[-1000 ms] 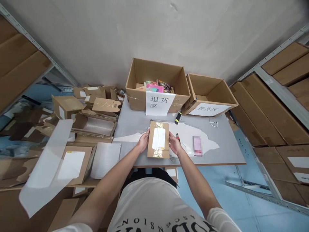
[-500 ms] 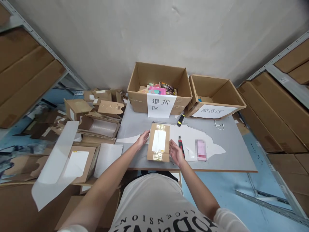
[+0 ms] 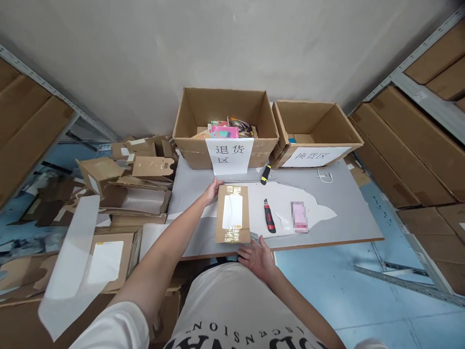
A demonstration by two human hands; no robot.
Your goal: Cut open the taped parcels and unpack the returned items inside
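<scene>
A taped cardboard box [image 3: 233, 213] with a white label rests near the table's front edge. At its far left corner is my left hand [image 3: 212, 191], fingers stretched out along the edge; whether they press on it I cannot tell. My right hand [image 3: 256, 258] is just off the near right corner, palm up and fingers spread, with nothing in it. To the right of the box lie a red and black box cutter [image 3: 269, 216] and a pink rectangular item [image 3: 300, 216], blurred out. Farther back lies a yellow and black cutter [image 3: 266, 175].
Two open cartons with paper signs stand at the back: the left carton [image 3: 189, 150] holds colourful books, the right carton [image 3: 348, 138] something blue. Opened boxes [image 3: 152, 166] pile up on the left. Shelves [image 3: 399, 145] of cartons flank the table [image 3: 352, 213].
My left hand has moved to the box's far left corner. The right hand has dropped from the box's right side to below its near edge. The view has shifted slightly.
</scene>
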